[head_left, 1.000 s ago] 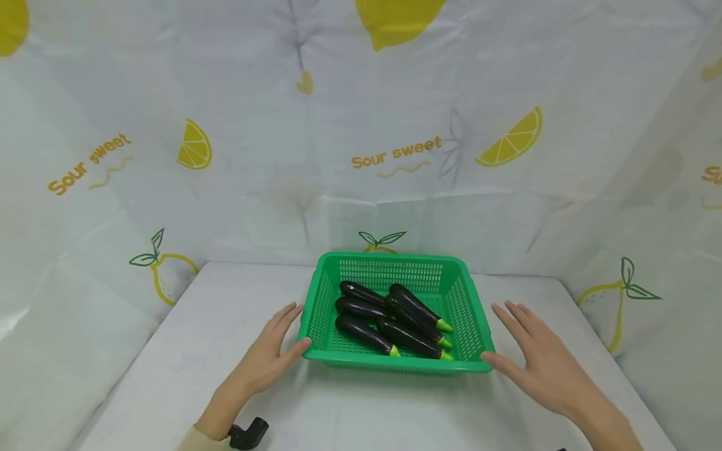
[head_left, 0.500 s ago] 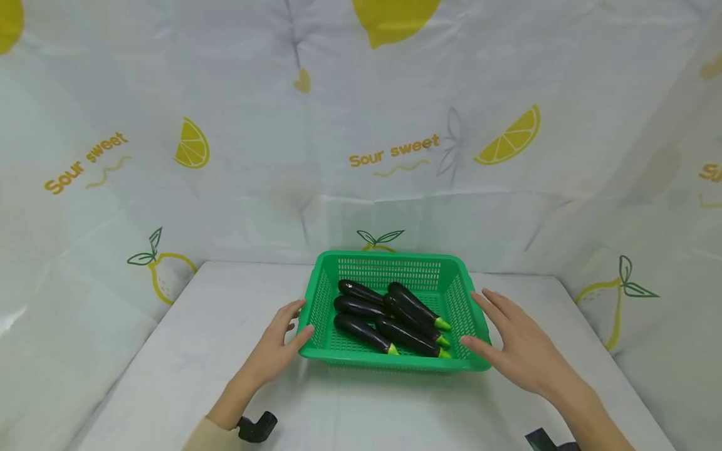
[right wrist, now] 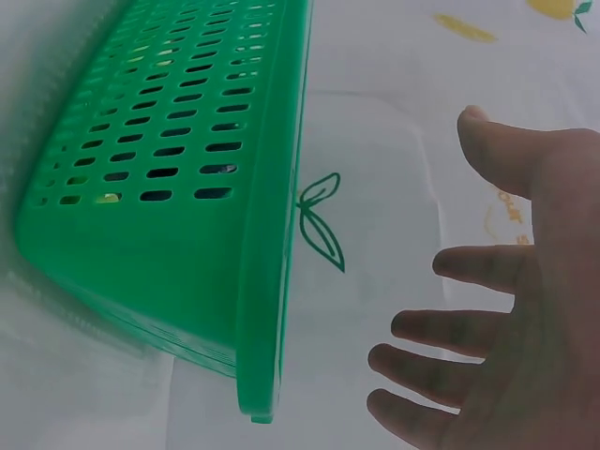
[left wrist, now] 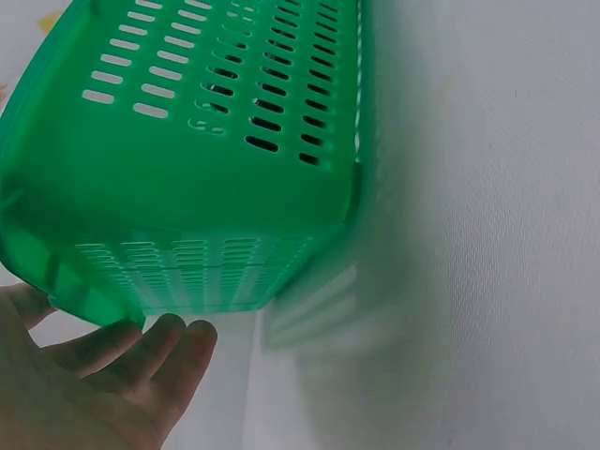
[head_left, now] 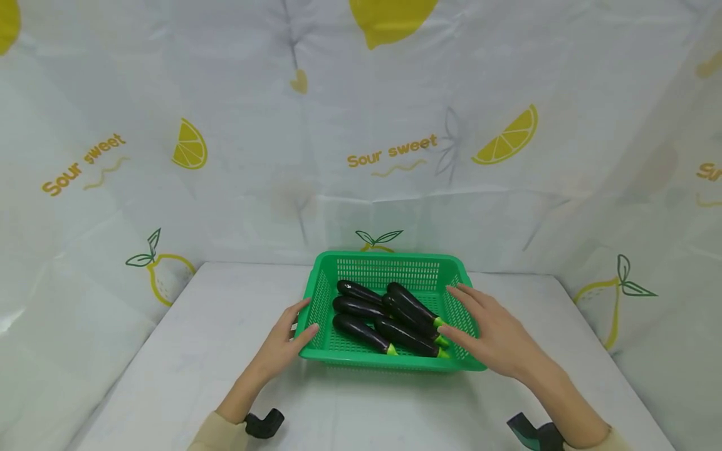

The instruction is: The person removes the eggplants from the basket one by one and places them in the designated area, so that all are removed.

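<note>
A green plastic basket (head_left: 389, 361) with slotted walls stands on the white table, seen in all three views. Several dark purple eggplants (head_left: 361, 332) with bright green stem ends lie inside it. My left hand (head_left: 279, 344) holds the basket's left rim, thumb on the inner side and the other fingers outside; the left wrist view shows those fingers (left wrist: 178, 361) against the rim's edge. Above the right rim hovers my right hand (head_left: 499, 335), its fingers spread and its fingertips over the basket near the green stem ends. In the right wrist view that hand (right wrist: 525, 319) is apart from the basket.
A white sheet (head_left: 254, 207) printed with lemons and words hangs behind the table and at both sides. The white table surface (head_left: 361, 413) runs in front of the basket. A black wrist mount (head_left: 265, 424) sits at the left wrist, another (head_left: 536, 432) at the right.
The right hand has moved left, from beside the basket to over its right side. My left hand has shifted slightly right and up onto the left rim. Basket and eggplants keep their places.
</note>
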`<state>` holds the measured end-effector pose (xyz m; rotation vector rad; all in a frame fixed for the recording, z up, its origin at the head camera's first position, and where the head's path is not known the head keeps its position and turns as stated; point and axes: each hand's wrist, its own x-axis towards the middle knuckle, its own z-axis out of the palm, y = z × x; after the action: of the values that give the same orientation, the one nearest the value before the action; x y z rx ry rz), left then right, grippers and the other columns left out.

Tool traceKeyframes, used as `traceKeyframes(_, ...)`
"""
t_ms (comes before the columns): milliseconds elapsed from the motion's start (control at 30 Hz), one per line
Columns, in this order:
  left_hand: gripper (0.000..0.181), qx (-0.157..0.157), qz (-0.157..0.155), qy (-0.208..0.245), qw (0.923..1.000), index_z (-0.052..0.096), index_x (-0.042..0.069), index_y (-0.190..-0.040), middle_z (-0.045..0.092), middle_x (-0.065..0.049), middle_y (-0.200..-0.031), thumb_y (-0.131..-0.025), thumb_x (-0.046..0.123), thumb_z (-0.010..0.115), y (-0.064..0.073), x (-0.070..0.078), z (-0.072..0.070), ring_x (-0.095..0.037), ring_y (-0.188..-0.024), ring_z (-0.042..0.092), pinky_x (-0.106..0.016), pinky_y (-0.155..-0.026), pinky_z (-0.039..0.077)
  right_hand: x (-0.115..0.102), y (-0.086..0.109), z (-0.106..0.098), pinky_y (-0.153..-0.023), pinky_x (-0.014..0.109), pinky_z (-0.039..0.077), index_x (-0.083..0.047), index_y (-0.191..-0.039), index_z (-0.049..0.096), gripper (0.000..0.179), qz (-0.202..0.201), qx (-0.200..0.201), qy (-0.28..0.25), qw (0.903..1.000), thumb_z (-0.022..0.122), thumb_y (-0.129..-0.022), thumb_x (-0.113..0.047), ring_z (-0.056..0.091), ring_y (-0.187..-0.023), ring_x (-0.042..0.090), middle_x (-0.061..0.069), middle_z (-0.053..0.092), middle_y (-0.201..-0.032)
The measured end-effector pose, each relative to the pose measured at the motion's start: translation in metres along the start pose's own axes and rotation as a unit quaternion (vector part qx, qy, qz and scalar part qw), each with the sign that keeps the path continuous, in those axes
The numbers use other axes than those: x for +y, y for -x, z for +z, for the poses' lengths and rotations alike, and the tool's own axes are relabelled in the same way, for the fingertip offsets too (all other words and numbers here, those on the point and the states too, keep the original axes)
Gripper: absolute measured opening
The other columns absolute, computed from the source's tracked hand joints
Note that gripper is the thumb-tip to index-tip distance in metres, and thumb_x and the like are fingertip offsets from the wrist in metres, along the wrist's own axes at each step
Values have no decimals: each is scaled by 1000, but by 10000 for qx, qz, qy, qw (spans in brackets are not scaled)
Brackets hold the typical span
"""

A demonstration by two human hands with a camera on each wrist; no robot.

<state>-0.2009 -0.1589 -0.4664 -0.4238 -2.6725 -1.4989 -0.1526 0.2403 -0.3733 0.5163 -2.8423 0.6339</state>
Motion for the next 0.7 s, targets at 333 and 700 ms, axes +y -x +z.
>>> traceKeyframes(333,65,-51,-284,426,9987,35,19,-158,33,-17,-162,-102,37,63,-6,0,3,-44,-142,41,-59,-106,44,0,-15,8,-98,74,39,-9,-154,43,74,141,-209,-271,9993,60,-98,-54,40,-139,49,23,42,-154)
traceKeyframes(700,62,-53,-315,624,9975,37,18,-157,29,-17,-163,-102,26,64,-11,0,3,-46,-147,29,-66,-112,30,-2,-37,21,-103,71,38,-6,-153,43,77,305,-433,-549,9971,58,-98,-58,40,-140,47,24,43,-153)
